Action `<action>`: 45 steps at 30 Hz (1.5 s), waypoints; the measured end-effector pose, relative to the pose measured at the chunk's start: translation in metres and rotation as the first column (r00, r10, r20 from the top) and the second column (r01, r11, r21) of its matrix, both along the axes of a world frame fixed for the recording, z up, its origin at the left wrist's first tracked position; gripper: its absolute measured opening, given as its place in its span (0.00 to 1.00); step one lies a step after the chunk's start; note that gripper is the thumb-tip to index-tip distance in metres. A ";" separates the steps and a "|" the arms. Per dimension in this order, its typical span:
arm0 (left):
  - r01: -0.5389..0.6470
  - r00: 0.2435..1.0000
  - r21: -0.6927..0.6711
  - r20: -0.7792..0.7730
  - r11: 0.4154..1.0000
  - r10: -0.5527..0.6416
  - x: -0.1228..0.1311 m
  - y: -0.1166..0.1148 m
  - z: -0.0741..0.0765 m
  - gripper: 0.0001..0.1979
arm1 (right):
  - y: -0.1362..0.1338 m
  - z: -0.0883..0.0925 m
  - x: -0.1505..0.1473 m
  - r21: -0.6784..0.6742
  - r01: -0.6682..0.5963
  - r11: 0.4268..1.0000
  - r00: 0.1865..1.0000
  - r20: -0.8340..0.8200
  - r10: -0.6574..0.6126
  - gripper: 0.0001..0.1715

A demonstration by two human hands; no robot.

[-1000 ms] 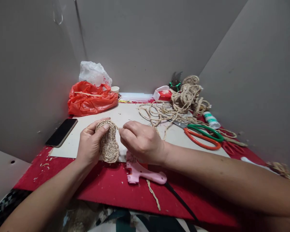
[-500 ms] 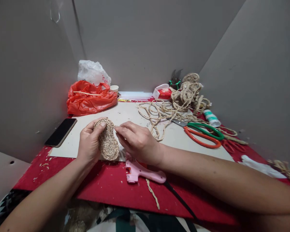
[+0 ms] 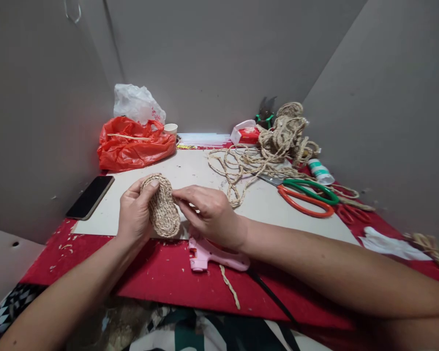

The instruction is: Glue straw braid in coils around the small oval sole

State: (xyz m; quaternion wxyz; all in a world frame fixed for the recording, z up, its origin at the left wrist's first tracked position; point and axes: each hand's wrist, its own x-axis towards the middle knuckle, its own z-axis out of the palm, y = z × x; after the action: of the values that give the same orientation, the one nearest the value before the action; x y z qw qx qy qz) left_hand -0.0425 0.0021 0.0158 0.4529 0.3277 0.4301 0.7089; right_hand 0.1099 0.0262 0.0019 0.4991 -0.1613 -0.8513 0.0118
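My left hand (image 3: 136,207) is closed on a small sole-shaped piece of coiled braided straw rope (image 3: 164,209), thumb on its upper face, and holds it tilted over the front of the board. At the piece's right edge, my right hand (image 3: 212,212) is closed in a pinch; what lies between its fingertips is too small to make out. Below that hand rests a pink hot glue gun (image 3: 217,258), its front end partly hidden. A short straw cord (image 3: 229,286) lies on the red cloth beside it.
A pale board (image 3: 190,168) covers much of the red cloth (image 3: 149,270). Right are tangled straw rope (image 3: 285,136) and scissors (image 3: 307,197) with green and orange handles. Left are a phone (image 3: 90,197) and red plastic bag (image 3: 135,146). Glue sticks (image 3: 204,140) lie behind.
The view has shifted slightly, so everything sits a little higher in the picture. Both hands keep nearly the same pose at the straw piece.
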 end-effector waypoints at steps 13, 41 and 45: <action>-0.017 0.999 0.014 -0.051 1.000 0.018 0.006 0.000 -0.005 0.10 | 0.002 0.000 -0.001 -0.162 0.012 0.987 0.998 0.055 -0.003 0.03; 0.111 0.992 0.141 0.052 0.984 -0.119 -0.001 -0.005 0.026 0.12 | 0.000 0.012 -0.010 -0.662 -0.356 0.660 0.909 -0.408 0.081 0.12; 0.184 0.981 0.172 0.024 0.968 -0.191 0.001 -0.008 0.032 0.16 | 0.010 0.024 -0.004 -0.659 -0.478 0.580 0.821 -0.570 0.030 0.17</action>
State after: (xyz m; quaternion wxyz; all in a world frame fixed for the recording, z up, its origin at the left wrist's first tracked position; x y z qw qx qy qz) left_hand -0.0418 -0.0058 0.0479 0.4970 0.3895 0.3263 0.7034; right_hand 0.1057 0.0367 0.0254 0.5732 -0.2232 -0.6136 0.4951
